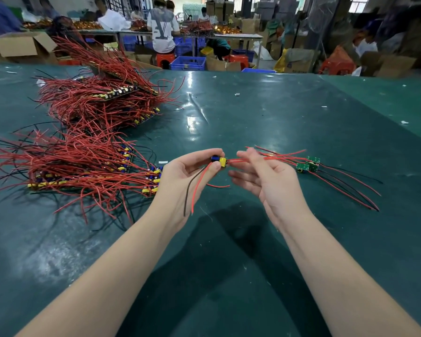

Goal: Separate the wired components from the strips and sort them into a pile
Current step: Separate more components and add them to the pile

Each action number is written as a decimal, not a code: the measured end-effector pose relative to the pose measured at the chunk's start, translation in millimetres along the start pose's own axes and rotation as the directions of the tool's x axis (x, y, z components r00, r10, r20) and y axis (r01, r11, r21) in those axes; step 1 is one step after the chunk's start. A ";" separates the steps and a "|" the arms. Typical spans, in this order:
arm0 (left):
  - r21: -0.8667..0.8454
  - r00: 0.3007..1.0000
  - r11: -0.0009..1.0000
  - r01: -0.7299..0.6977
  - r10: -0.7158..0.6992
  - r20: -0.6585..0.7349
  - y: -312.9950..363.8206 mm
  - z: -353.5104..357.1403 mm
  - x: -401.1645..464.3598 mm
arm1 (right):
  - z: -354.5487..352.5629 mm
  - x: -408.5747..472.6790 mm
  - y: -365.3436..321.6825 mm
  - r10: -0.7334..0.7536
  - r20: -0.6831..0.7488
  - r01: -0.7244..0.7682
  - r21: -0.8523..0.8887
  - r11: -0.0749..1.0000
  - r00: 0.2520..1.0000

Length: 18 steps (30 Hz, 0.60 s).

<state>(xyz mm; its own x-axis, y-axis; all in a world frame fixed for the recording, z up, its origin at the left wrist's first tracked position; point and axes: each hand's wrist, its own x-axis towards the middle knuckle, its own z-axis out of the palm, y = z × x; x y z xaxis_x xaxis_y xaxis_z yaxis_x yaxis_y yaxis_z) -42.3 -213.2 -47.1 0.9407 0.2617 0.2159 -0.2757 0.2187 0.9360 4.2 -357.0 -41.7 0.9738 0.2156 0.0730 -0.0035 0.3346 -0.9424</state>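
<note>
The left hand (187, 176) pinches one small wired part (218, 161) above the green table (265, 113). The right hand (265, 176) is open beside it. Right of the hands lies a tiny pile (309, 164) (just started). Left, many strips (83, 166) wait.

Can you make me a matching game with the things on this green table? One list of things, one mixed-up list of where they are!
Things:
1. single wired component
2. small pile of separated components
3. heap of strips with red wires
4. blue crate

Places:
A. on the floor beyond the table
B. pinched in the left hand
C. on the table, left side
D. on the table beyond the right hand

Pairs: 1-B, 2-D, 3-C, 4-A
</note>
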 end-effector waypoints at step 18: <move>-0.054 0.996 0.995 0.088 -0.088 0.009 4.6 -12.8 5.6 | -14.4 6.0 -12.1 0.150 -0.158 -0.118 0.191 0.974 0.976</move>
<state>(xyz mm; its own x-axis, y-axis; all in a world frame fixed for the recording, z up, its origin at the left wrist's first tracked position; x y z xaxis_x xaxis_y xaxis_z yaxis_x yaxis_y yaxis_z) -40.8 -198.8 -45.2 0.9630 0.2333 0.1351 -0.2017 0.2909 0.9352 13.3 -373.0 -34.5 0.9859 0.1155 -0.1213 -0.1621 0.4754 -0.8647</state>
